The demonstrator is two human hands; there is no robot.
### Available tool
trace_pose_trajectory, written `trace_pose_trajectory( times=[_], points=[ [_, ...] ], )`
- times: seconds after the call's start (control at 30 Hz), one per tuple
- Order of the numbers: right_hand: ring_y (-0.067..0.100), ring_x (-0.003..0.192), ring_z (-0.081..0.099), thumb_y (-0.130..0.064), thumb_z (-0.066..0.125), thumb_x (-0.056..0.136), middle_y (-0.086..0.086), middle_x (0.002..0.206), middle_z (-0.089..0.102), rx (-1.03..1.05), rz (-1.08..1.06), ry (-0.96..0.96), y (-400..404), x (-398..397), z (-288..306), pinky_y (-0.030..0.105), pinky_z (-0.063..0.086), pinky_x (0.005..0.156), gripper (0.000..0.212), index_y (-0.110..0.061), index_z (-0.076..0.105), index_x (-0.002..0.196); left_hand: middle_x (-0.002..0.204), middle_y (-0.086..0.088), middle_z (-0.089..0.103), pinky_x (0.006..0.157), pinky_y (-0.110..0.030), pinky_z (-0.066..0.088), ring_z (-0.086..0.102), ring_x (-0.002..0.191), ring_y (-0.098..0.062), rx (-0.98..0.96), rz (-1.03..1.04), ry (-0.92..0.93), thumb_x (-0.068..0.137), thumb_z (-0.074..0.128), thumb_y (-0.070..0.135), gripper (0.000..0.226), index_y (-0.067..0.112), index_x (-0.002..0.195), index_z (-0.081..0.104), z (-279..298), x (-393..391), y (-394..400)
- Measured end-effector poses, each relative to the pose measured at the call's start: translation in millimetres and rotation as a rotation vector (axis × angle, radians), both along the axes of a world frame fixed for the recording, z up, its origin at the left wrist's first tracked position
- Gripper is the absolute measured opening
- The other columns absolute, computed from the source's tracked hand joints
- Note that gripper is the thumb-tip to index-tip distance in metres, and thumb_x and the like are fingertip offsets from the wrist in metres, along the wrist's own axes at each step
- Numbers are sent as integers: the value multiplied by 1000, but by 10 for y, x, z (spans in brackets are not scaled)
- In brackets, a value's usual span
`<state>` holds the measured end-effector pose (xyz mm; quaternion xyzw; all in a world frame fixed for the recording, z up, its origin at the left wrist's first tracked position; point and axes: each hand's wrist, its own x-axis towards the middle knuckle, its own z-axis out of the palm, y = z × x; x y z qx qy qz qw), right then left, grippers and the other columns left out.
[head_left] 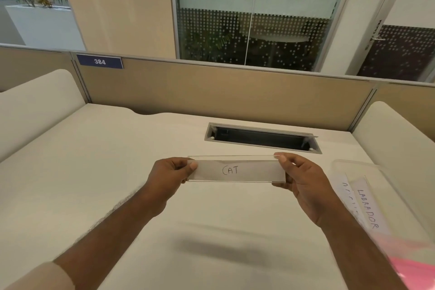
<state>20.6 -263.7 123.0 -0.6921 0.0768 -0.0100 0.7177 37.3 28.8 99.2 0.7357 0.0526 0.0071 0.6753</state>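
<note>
Cream sleeve (35,275), lower left. Left grip (168,178): pinches the holder's left end. Item: long clear acrylic label holder (256,175) with a white paper slip lettered CAT (230,170), held level above the white tabletop (117,172). Probably light, stiff, slick and scratch-prone; best taken by the short ends. Right grip (303,181): pinches the right end. Far right: clear plastic tray (353,162) of lettered slips.

A pale worktop (94,172) has an open cable slot (261,138) set into it near the back. Behind it stands a beige partition (223,92) carrying a blue plate (99,61) marked 384. At the right edge lies a clear tray (353,165) holding paper strips, one strip (368,208) reading LABRADOR. Beyond are a white planter (44,26) and a dotted glass wall (254,30).
</note>
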Motion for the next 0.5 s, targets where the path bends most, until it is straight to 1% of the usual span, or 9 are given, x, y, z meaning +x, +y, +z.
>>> trace_pose_trajectory(
  times=[0.07, 0.13, 0.17, 0.27, 0.33, 0.4, 0.5],
  points=[
    [29, 102, 61, -25, 61, 88, 4, 113, 64, -20, -22, -48, -11, -1, 27, 38, 59, 81, 19, -22, 70, 104, 75, 5, 68, 67, -26, 43, 46, 68, -16, -16, -31, 22, 88, 70, 17, 13, 8, 88, 78, 62, -21, -14],
    [27, 99, 62, -20, 61, 89, 2, 106, 67, -52, -43, -84, -40, 11, 60, 37, 59, 79, 15, -22, 71, 101, 73, 6, 68, 67, -26, 43, 47, 69, -16, -24, -58, 31, 89, 69, 17, 14, 6, 90, 78, 129, -43, -31],
    [26, 98, 63, -18, 62, 90, 1, 103, 69, -63, -51, -98, -57, 19, 78, 36, 59, 78, 15, -22, 71, 100, 75, 6, 69, 68, -26, 44, 48, 69, -16, -28, -74, 34, 89, 69, 17, 15, 6, 92, 77, 161, -53, -39],
    [25, 93, 64, -15, 64, 89, 3, 95, 72, -57, -66, -126, -113, 40, 112, 37, 57, 79, 14, -22, 72, 97, 94, 2, 74, 68, -26, 45, 52, 72, -14, -38, -119, 45, 91, 67, 17, 16, 5, 94, 76, 224, -67, -65],
    [22, 88, 65, -13, 65, 88, 1, 88, 74, -39, -76, -135, -144, 46, 118, 37, 55, 79, 13, -21, 72, 96, 93, 3, 74, 67, -24, 45, 54, 69, -11, -32, -136, 50, 91, 67, 19, 14, 8, 91, 76, 254, -76, -82],
    [20, 84, 65, -12, 65, 88, -5, 81, 75, -37, -81, -139, -166, 46, 116, 38, 55, 79, 13, -20, 73, 95, 90, 3, 74, 67, -24, 45, 54, 68, -10, -23, -143, 54, 91, 67, 20, 14, 10, 90, 76, 277, -72, -92],
    [20, 86, 66, -13, 65, 88, -7, 82, 75, -48, -85, -133, -192, 42, 103, 36, 57, 80, 13, -22, 73, 93, 93, -1, 74, 69, -26, 47, 56, 74, -14, -15, -139, 61, 91, 66, 21, 17, 8, 95, 76, 309, -36, -111]
  ],
)
